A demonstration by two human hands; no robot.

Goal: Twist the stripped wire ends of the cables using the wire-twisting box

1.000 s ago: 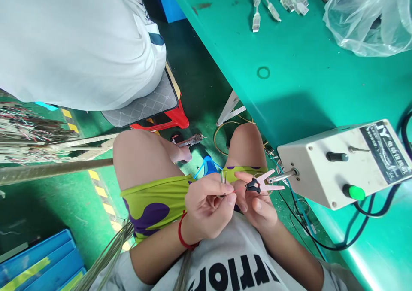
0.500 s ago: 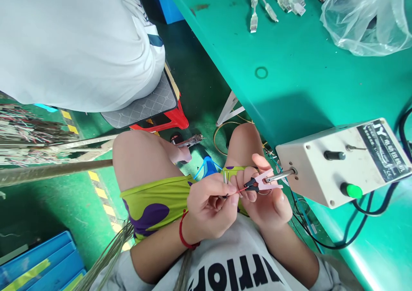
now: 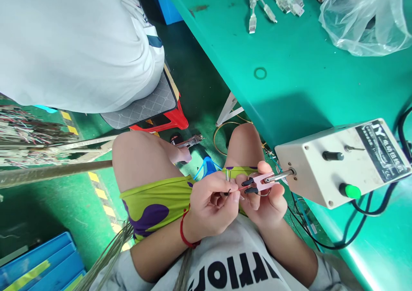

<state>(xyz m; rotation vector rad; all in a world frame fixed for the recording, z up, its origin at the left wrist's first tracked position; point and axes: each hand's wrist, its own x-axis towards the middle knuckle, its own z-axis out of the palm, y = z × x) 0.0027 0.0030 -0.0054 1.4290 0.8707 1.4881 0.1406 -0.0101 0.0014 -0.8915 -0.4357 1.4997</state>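
Observation:
My left hand (image 3: 210, 205), with a red cord bracelet at its wrist, is closed in a pinch on a thin red wire (image 3: 240, 189). Thin silvery ends (image 3: 228, 175) stick up behind its fingers; what they belong to is hidden. Thumb and fingers of my right hand (image 3: 268, 201) squeeze the pink handles of a spring clip (image 3: 262, 181). Its black-tipped jaws stand apart, and the red wire's end reaches toward them; contact is unclear. The clip sits on a metal shaft (image 3: 280, 176) coming out of a beige machine box (image 3: 305, 166).
The box, with a black knob (image 3: 333, 156) and green button (image 3: 352, 191), rests on a green table (image 3: 289, 80). Clear USB cables (image 3: 257, 7) and a plastic bag (image 3: 367, 25) lie farther back. At left, a person in white (image 3: 80, 46) sits on a red stool (image 3: 174, 118).
My right hand has squeezed the clip's handles closer together, and its black jaws have opened. My left hand still pinches the red wire, almost in the same place.

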